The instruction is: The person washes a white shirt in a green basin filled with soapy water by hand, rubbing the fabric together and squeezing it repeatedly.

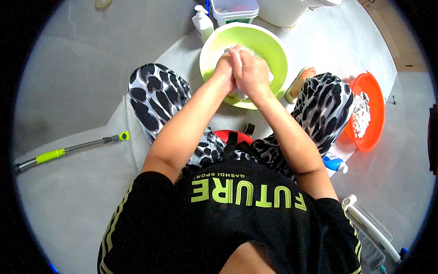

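My left hand (pixel 226 68) and my right hand (pixel 252 72) are clasped together over a lime-green plastic basin (pixel 276 44). A wet white cloth (pixel 241 94) is bunched in and beneath them, with one edge showing past the right hand. My right hand overlaps the left, hiding part of its fingers and most of the cloth. Whitish suds or water lie in the basin around the hands.
Behind the basin stand a white pump bottle (pixel 203 24), a clear plastic tub (pixel 235 13) and a white fixture base (pixel 279 12). An orange basin (pixel 376 113) at right holds crumpled cloth (pixel 361 116). Nearby lies a blue bottle (pixel 333 163). A telescopic pole (pixel 82 146) is at left.
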Demonstrator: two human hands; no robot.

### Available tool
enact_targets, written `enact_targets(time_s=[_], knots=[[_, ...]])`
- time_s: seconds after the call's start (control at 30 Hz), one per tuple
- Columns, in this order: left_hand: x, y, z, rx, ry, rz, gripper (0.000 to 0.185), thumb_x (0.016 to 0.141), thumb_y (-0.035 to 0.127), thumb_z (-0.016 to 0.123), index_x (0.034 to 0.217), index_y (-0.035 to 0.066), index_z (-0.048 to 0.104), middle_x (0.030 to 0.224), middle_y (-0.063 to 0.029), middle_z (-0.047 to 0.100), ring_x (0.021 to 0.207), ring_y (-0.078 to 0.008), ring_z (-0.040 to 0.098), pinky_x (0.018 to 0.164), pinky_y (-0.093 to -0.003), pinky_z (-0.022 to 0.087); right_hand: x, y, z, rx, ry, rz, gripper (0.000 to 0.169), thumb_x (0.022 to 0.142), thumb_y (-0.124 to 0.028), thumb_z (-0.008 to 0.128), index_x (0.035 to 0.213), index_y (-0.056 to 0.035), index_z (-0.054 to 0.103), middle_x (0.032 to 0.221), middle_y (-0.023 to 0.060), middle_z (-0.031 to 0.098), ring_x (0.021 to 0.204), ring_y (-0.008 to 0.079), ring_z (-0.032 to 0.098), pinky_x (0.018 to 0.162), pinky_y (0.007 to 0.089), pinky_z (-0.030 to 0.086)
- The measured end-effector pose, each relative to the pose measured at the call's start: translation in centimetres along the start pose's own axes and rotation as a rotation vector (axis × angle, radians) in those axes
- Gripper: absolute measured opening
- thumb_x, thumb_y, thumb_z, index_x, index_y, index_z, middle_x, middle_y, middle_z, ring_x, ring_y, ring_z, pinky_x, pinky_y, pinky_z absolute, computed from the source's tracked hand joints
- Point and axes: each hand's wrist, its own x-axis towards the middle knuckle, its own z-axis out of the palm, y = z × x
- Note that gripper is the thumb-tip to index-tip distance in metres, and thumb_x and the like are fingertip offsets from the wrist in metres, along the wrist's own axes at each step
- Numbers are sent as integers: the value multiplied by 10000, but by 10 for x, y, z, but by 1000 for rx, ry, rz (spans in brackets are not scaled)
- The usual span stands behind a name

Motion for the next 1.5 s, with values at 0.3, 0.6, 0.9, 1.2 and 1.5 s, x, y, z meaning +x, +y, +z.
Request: enact_targets(time_s=[0.3, 0.6, 0.9, 1.2, 1.5], knots=[[1, -4, 4, 91, 28, 49, 333, 913, 356, 451, 947, 46, 567, 866, -77, 593, 778, -191, 569, 703, -331, 471, 4, 15, 14, -14, 11, 136, 423, 902, -388, 439, 761, -45, 644, 650, 217, 593, 604, 393, 594, 606, 476, 471], [5, 41, -6, -51, -97, 213, 467, 925, 398, 401, 1168, 10, 495, 1099, -128, 589, 1003, -251, 580, 898, -379, 449, 28, 72, -12, 786, -127, 787, 587, 889, -538, 442, 923, 15, 634, 833, 95, 618, 743, 179, 552, 705, 281, 437], [3, 37, -12, 264, -108, 304, 335, 874, 235, 558, 1106, -6, 554, 1033, -99, 621, 942, -203, 599, 846, -326, 464, 24, 81, -14, 999, -257, 599, 326, 878, -343, 576, 971, -35, 626, 838, -19, 608, 732, 52, 513, 645, 190, 395], [13, 23, -11, 342, 45, 413, 338, 927, 294, 500, 1013, -23, 578, 940, -74, 617, 825, -147, 584, 750, -294, 456, 27, 85, -2, 906, -91, 537, 279, 919, -304, 523, 900, -41, 614, 729, -84, 495, 648, 56, 405, 611, 211, 365], [10, -2, 5, -5, 113, 175, 332, 868, 356, 551, 956, 37, 575, 843, -38, 587, 757, -164, 557, 690, -299, 458, 7, 17, 11, 57, 106, -42, 291, 864, -265, 518, 689, -54, 614, 604, 174, 577, 543, 315, 587, 514, 387, 461]])
